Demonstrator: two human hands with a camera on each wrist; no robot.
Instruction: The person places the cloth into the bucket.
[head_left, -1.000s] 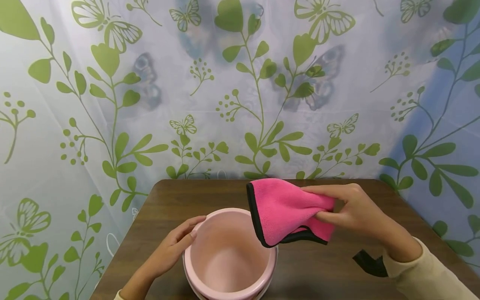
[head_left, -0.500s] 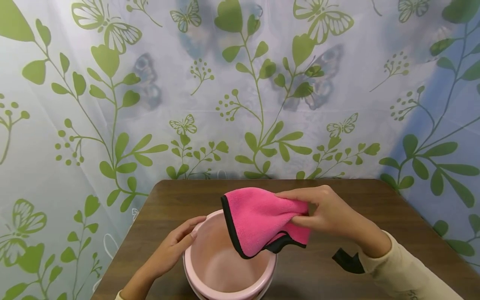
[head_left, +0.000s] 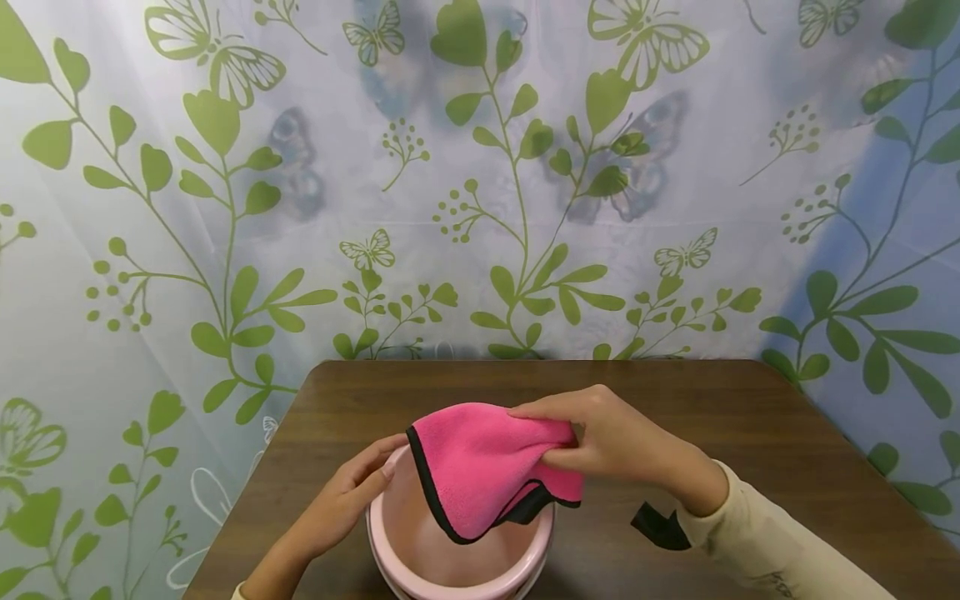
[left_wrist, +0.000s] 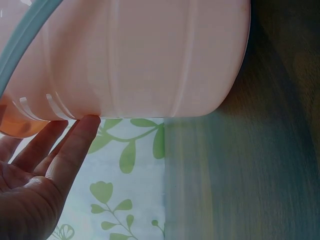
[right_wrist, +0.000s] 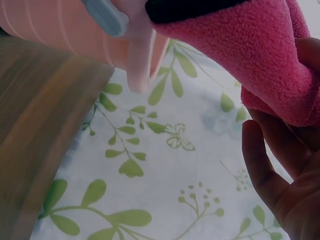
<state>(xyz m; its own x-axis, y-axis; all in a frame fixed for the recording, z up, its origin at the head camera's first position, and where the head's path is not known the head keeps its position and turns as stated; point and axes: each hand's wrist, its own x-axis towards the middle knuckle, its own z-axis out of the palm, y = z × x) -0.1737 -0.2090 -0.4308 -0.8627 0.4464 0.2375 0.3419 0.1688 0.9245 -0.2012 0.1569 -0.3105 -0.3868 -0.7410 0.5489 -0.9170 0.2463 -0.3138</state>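
A pale pink bucket stands at the table's front, its mouth facing up. My left hand rests at the left of its rim. In the left wrist view that hand's fingers are straight, with tips touching the bucket's outer wall. My right hand pinches a pink fleecy cloth with black edging between thumb and fingers. The cloth hangs over the bucket's mouth and hides part of the inside. In the right wrist view the cloth is bunched in the hand.
The brown wooden table runs back to a white curtain with green leaves and butterflies. A grey-blue bucket handle hangs along the bucket's side. A black piece shows beside the right cuff.
My right hand has carried the pink cloth left and slightly down, from the bucket's right side to over its mouth. The left hand and the bucket have stayed in place.
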